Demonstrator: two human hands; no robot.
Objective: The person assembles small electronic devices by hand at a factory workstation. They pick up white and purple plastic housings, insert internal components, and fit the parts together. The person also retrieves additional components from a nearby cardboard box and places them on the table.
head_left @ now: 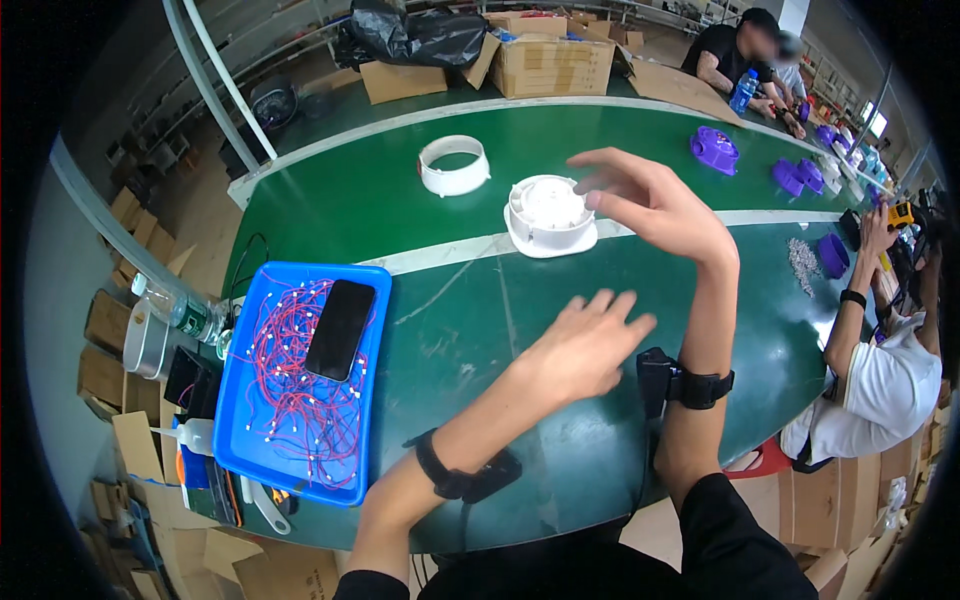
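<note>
White round plastic housing (552, 218) placed upper centre, seemingly for easy reach. Right hand (660, 205): grip held wide beside it, contact unclear; left hand (583, 350), mid-frame: loosely curled, apparently empty. Thin red wires (272, 348) kept in blue rectangular plastic tray (320, 270), left, presumably against scatter.

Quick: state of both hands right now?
Left hand: open, fingers loosely curled, nothing visible in its grip.
Right hand: open, at the edge of the round white part; whether it touches cannot be told.
</note>
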